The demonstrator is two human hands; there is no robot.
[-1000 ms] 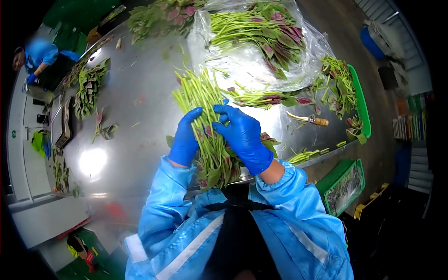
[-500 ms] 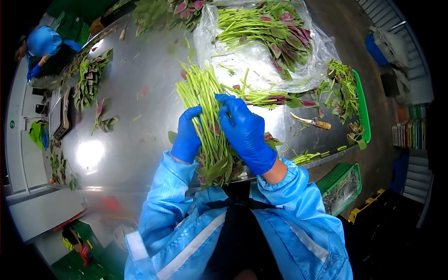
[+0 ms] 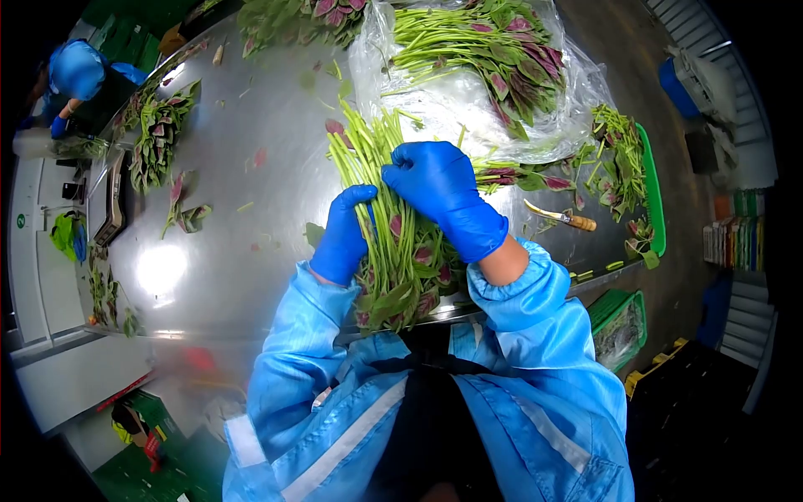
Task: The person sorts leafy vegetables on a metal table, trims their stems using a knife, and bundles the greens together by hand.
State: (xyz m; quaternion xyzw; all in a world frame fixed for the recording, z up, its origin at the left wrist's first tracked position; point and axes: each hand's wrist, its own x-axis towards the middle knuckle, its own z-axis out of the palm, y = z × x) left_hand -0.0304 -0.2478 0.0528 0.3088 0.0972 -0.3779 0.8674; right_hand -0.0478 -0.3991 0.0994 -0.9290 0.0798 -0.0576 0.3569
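A bunch of leafy amaranth (image 3: 393, 243), green stems with purple-marked leaves, stands over the table's near edge, stem ends pointing away from me. My left hand (image 3: 341, 236), in a blue glove, is wrapped round its left side with the thumb across the stems. On the right side, my right hand (image 3: 443, 197), also gloved in blue, is curled closed against the upper stems; its fingertips are hidden, so what they pinch does not show. Just beyond the right hand lie more amaranth stems (image 3: 510, 174). A curved knife (image 3: 577, 221) with a wooden handle rests to their right.
Clear plastic sheeting (image 3: 452, 117) bears a large amaranth pile (image 3: 481, 54) on the metal table (image 3: 259, 276). A green basket (image 3: 652, 192) stands at the right edge, another crate (image 3: 619, 326) below. At far left, a person in blue (image 3: 79, 71) works beside more amaranth (image 3: 159, 138).
My right hand has risen along the stems and curled more tightly, its wrist swinging right. The left hand still grips the bunch, which has shifted slightly right.
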